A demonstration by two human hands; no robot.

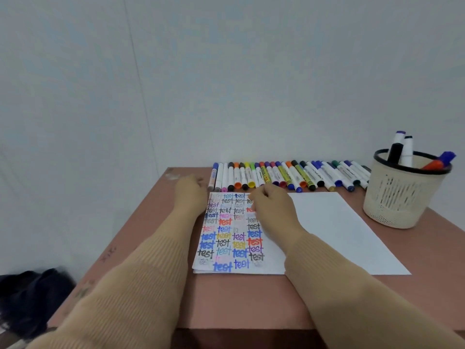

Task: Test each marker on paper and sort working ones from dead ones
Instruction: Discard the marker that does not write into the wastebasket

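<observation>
A beige mesh cup with a black rim stands at the desk's right edge. It holds five markers: two white ones with a purple and a black cap, a black one, and an orange and a blue one leaning on the right rim. The desk is a flat reddish-brown board, scuffed with pale marks along its left edge, and its far edge meets a plain white wall. Along that far edge lies a tight row of capped markers, mostly white barrels with caps in many colours, running from left of the middle to just beside the cup. In front of the row, near the desk's middle, lies a sheet covered with the word "test" in many colours, some bold, some faint. A blank white sheet lies on its right. The left hand is at the written sheet's far left corner, near the row's left end; it is blurred, and I cannot tell its grip. The right hand rests on the written sheet's far edge with fingers curled; whether they pinch anything is hidden. Both sleeves are ribbed tan knit. Dark cloth lies below the desk's left edge.
</observation>
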